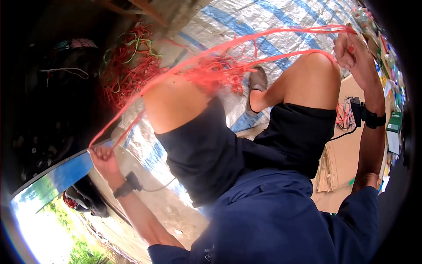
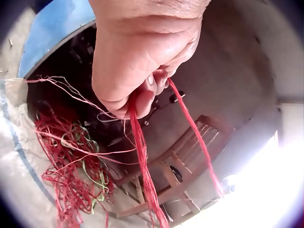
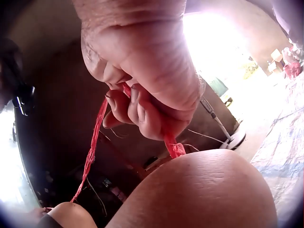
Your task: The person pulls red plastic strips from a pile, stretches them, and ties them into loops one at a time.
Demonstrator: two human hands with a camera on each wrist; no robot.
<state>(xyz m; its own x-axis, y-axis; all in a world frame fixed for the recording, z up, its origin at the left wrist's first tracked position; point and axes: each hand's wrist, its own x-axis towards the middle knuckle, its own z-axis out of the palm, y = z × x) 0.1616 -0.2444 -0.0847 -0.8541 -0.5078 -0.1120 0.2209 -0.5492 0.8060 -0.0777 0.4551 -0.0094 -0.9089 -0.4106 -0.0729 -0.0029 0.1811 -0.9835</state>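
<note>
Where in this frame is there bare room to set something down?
Bare striped tarp beyond the knees, and cardboard beside the right forearm. Crowded: the twine heap far left, clutter along the right edge, stretched red twine over the knees.

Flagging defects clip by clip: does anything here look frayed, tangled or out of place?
Yes. The red twine stretched between the left hand and right hand is frayed into a ragged clump near the left knee. A loose tangle of red and green strands lies heaped on the striped tarp.
</note>
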